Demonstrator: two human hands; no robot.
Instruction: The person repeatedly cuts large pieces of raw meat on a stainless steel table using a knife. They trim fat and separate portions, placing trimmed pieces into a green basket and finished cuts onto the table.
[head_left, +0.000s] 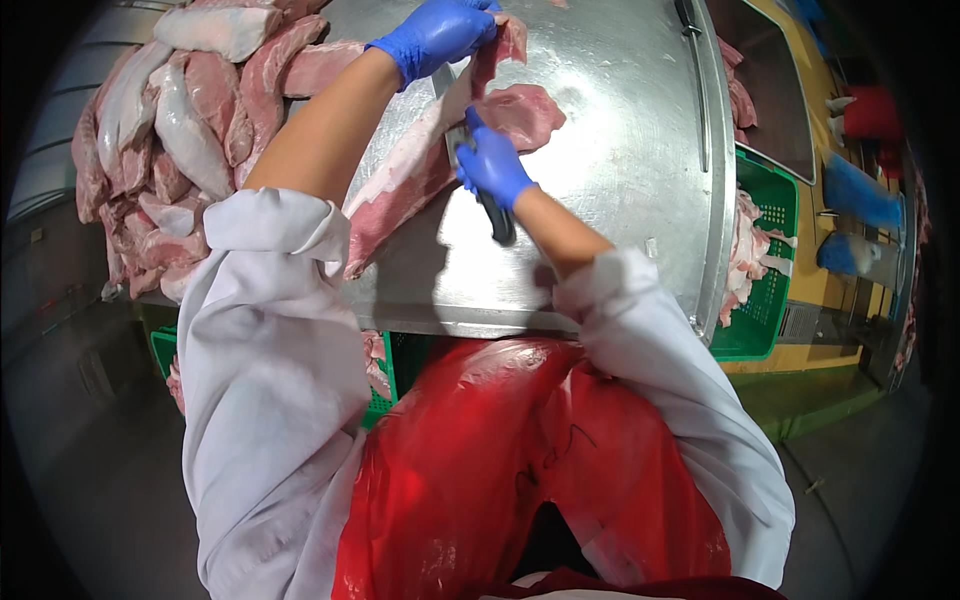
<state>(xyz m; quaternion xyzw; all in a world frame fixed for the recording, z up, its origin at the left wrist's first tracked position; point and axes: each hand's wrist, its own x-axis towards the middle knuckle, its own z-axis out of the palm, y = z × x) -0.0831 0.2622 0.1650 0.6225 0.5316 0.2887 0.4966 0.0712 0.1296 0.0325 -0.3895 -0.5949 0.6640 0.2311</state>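
Observation:
My left hand [440, 38], in a blue glove, is closed on the far end of a long piece of meat [385, 215] and lifts a flap of it. The piece lies slantwise on the metal table, with a pale fatty side and a pink cut side. My right hand [493, 165], also gloved in blue, grips the dark handle of a knife [497, 217]. Its blade lies against the meat's right side and is partly hidden. Beyond the right hand, a flat pink slab of meat [520, 116] rests on the steel, close to the lifted flap.
A heap of meat pieces [190, 130] covers the table's left end. A sharpening steel [694, 80] lies along the right side of the metal table [620, 130]. Green crates [765, 290] with trimmings stand at the right and below the front edge. Other people work far right.

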